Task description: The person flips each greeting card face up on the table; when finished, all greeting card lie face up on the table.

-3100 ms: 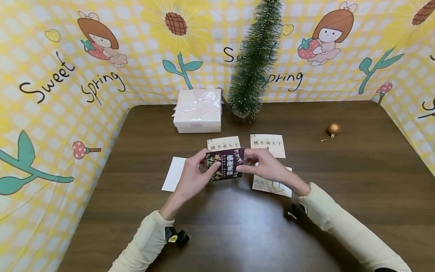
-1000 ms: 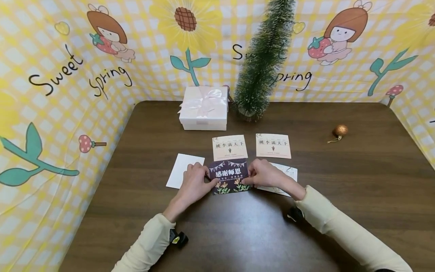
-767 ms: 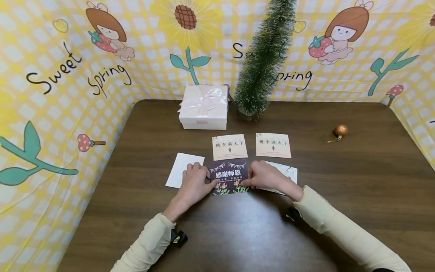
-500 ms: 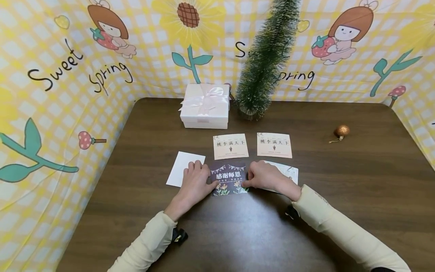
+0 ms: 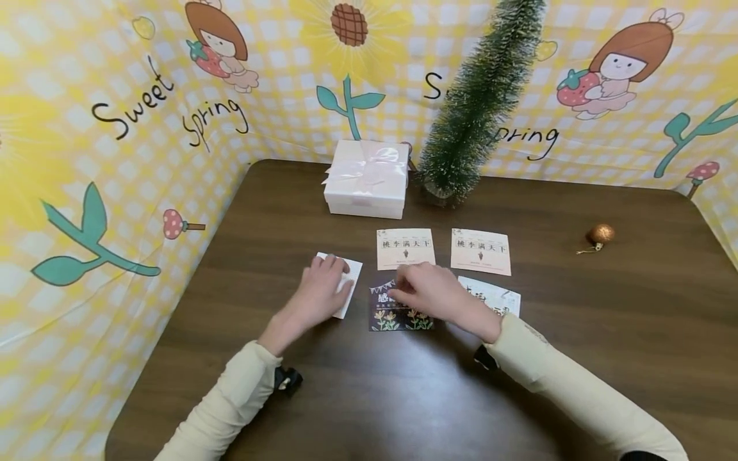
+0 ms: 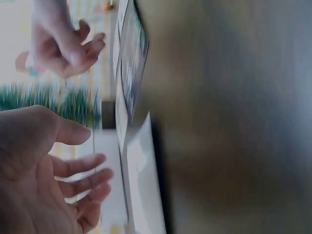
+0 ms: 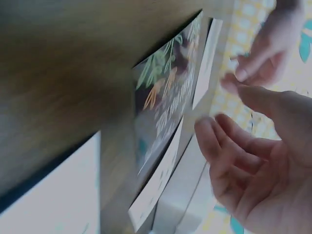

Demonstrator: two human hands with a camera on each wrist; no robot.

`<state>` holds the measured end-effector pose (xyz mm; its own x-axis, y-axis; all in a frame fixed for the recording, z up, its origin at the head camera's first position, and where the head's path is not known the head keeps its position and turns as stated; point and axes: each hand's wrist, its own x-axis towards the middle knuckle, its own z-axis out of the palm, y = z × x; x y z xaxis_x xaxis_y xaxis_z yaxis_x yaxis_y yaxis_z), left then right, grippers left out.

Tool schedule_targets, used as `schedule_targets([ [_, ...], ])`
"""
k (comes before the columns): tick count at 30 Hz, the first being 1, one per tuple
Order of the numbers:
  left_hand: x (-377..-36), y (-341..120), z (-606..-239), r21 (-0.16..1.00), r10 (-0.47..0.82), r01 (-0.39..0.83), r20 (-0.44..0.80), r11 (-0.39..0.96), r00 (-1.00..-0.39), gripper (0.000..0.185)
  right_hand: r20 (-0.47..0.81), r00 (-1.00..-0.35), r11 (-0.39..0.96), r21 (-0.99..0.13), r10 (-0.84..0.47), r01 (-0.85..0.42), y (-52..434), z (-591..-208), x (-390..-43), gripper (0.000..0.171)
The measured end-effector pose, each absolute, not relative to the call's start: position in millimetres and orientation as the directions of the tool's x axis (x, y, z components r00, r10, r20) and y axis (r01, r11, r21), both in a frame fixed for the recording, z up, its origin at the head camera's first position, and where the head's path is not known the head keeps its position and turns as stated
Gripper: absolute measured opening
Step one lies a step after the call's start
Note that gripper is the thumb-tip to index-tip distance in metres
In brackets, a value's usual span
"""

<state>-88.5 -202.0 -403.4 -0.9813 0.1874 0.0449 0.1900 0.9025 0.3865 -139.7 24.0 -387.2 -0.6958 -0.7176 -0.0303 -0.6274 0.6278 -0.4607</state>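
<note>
In the head view my left hand is over a plain white card on the left. The left wrist view shows its fingers loosely bent and apart from the card, with nothing between them. My right hand hovers above a dark purple card with white lettering and drawn flowers, covering its upper right part. That card lies flat on the table. In the right wrist view the right fingers are loosely curled and hold nothing. A pale printed card lies partly under the right wrist.
Two cream cards with lettering lie side by side behind the dark card. A white gift box with a ribbon and a green bristle tree stand at the back. A gold bauble sits at the right.
The dark card was lifted and turned in both hands, then laid flat. Both hands have since let go; the left moved left over the white card, the right rose slightly. The head view shifted.
</note>
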Motion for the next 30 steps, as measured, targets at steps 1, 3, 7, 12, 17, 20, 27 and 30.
schedule_targets([
  [1,-92,-211,-401,0.375,0.196,0.196,0.04,0.906,-0.98,0.024,-0.003,-0.681,0.61,-0.446,-0.733,-0.655,17,-388,-140,0.023],
  [3,-98,-229,-398,0.338,0.215,0.212,0.029,0.917,-0.976,0.027,0.036,-0.641,0.575,-0.406,-0.767,-0.71,3,-390,-139,0.033],
  [7,-108,-255,-393,0.231,0.245,0.228,-0.046,0.946,-0.968,0.035,0.082,-0.54,0.498,-0.292,-0.837,-0.816,-23,-398,-136,0.058],
  [12,-111,-270,-395,0.178,0.279,0.251,-0.155,0.952,-0.948,0.044,0.042,-0.465,0.45,-0.187,-0.884,-0.873,-48,-404,-128,0.077],
  [17,-109,-274,-398,0.153,0.306,0.279,-0.203,0.948,-0.93,0.044,-0.016,-0.465,0.463,-0.147,-0.885,-0.874,-61,-405,-121,0.081],
  [20,-108,-272,-397,0.118,0.311,0.291,-0.217,0.949,-0.925,0.044,-0.034,-0.467,0.467,-0.116,-0.884,-0.877,-64,-406,-118,0.082],
  [27,-106,-271,-396,0.089,0.332,0.321,-0.198,0.943,-0.922,0.043,0.03,-0.426,0.426,-0.019,-0.904,-0.905,-69,-412,-116,0.052],
  [30,-105,-274,-398,0.094,0.345,0.333,-0.184,0.938,-0.92,0.045,0.092,-0.391,0.391,-0.022,-0.916,-0.92,-68,-414,-117,0.026],
])
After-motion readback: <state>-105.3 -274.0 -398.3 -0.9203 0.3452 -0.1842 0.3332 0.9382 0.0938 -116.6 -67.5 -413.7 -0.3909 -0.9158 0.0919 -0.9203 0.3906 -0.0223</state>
